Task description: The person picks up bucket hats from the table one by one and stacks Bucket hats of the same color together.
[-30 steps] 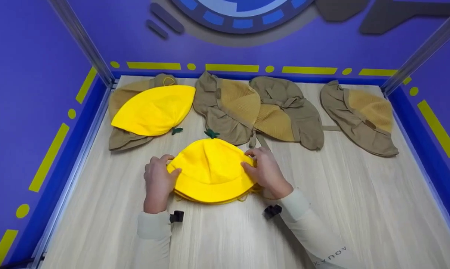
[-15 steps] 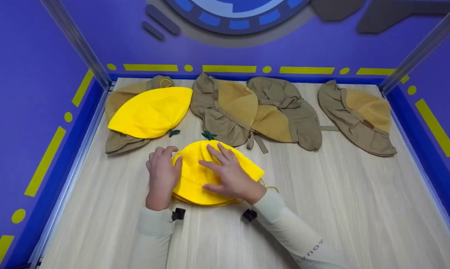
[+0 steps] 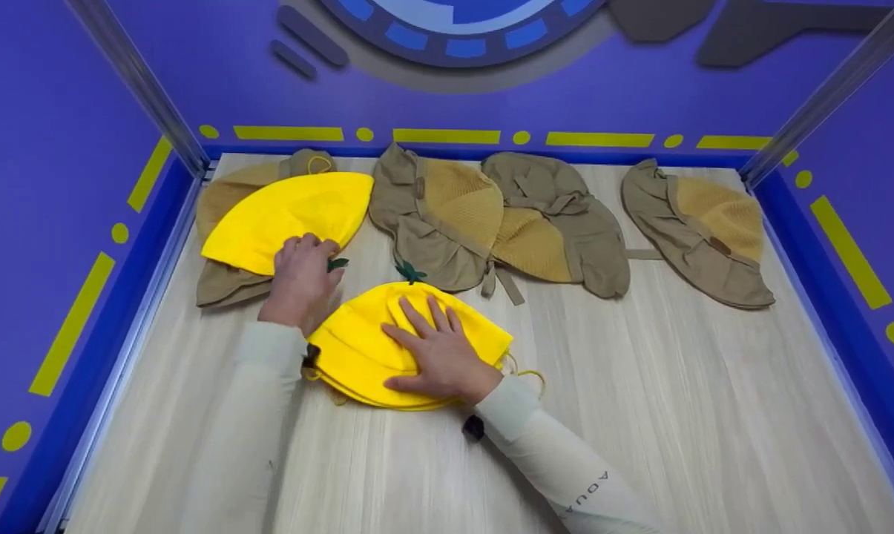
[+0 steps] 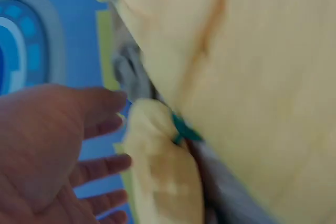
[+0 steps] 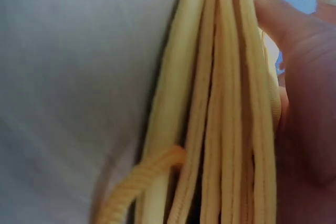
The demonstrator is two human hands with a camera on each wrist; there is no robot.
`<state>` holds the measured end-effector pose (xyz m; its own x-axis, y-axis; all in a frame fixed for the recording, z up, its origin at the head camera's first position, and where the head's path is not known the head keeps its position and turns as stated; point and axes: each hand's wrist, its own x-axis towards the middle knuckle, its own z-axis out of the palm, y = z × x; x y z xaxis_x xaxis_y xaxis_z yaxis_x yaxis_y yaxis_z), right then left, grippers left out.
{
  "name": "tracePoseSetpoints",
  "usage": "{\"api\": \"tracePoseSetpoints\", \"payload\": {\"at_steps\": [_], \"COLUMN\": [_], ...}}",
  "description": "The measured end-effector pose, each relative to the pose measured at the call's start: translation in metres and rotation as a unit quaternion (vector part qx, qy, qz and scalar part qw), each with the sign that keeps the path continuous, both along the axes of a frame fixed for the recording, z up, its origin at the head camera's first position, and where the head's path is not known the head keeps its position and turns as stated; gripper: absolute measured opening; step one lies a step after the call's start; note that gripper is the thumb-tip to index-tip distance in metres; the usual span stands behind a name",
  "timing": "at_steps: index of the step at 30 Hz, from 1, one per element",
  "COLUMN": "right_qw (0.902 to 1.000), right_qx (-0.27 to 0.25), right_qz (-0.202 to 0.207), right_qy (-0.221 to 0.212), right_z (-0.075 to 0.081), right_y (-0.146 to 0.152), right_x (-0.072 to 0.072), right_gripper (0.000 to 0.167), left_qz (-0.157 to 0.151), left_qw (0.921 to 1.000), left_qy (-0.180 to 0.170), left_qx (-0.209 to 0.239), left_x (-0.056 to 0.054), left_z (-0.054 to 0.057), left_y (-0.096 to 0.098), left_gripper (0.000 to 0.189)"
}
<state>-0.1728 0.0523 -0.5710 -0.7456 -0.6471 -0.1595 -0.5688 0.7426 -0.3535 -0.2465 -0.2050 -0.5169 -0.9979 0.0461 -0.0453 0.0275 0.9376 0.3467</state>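
Yellow bucket hats lie stacked [image 3: 361, 348] at the middle of the table, a green leaf tab [image 3: 411, 273] at the crown of the top one. Spread flat over them is my right hand [image 3: 443, 360]. Several brims [image 5: 226, 103] show layered edge-on in the right wrist view, with a yellow cord [image 5: 142, 171] beside them. My left hand [image 3: 300, 280] reaches to the lower edge of another yellow hat [image 3: 291, 215], near its leaf tab. Its fingers [image 4: 102, 166] are extended and parted in the left wrist view, fingertips close to that hat.
A tan and brown hat [image 3: 228, 285] lies partly under the far yellow hat. More tan and brown sun hats [image 3: 461, 200] line the back of the table, one [image 3: 721, 222] at the far right. Blue walls [image 3: 46, 148] with metal corner posts [image 3: 135, 81] enclose the table.
My left hand has left the stack's left side and moved up and left to the far yellow hat. My right hand has moved from the stack's right edge onto its top.
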Motion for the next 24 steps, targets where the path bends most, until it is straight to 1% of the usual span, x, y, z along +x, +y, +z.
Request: {"api": "tracePoseSetpoints", "payload": {"at_steps": [3, 6, 9, 12, 14, 16, 20, 24], "right_qw": [1.0, 1.0, 0.9999, 1.0, 0.9999, 0.9999, 0.9999, 0.9998], "right_qx": [-0.005, -0.008, -0.01, -0.007, -0.005, -0.005, -0.012, -0.017], "right_qz": [0.0, -0.001, -0.002, -0.004, -0.005, -0.005, -0.007, -0.007], "right_qy": [-0.003, 0.0, 0.003, -0.003, -0.008, -0.011, -0.007, -0.001], "right_z": [-0.001, -0.002, -0.003, -0.004, -0.004, -0.004, -0.003, -0.004], "right_y": [-0.002, -0.003, -0.004, -0.004, -0.003, -0.002, -0.001, 0.0], "right_x": [0.001, 0.001, 0.001, 0.0, 0.0, 0.0, -0.001, -0.001], "right_gripper": [0.085, 0.085, 0.085, 0.085, 0.085, 0.086, 0.086, 0.085], "left_qz": [-0.008, -0.01, -0.001, 0.012, 0.017, 0.021, 0.033, 0.046], "left_qw": [0.9999, 0.9998, 0.9997, 0.9997, 0.9996, 0.9996, 0.9994, 0.9989], "left_qy": [0.003, 0.014, 0.016, 0.001, -0.008, -0.012, -0.011, -0.011], "left_qx": [-0.005, -0.013, -0.016, -0.022, -0.022, -0.017, 0.001, 0.004], "left_x": [-0.014, -0.024, -0.031, -0.035, -0.036, -0.037, -0.038, -0.039], "left_z": [-0.011, -0.021, -0.029, -0.036, -0.039, -0.041, -0.041, -0.04], "left_y": [-0.017, -0.036, -0.054, -0.065, -0.068, -0.068, -0.063, -0.06], "left_gripper": [0.057, 0.072, 0.087, 0.095, 0.092, 0.085, 0.068, 0.059]}}
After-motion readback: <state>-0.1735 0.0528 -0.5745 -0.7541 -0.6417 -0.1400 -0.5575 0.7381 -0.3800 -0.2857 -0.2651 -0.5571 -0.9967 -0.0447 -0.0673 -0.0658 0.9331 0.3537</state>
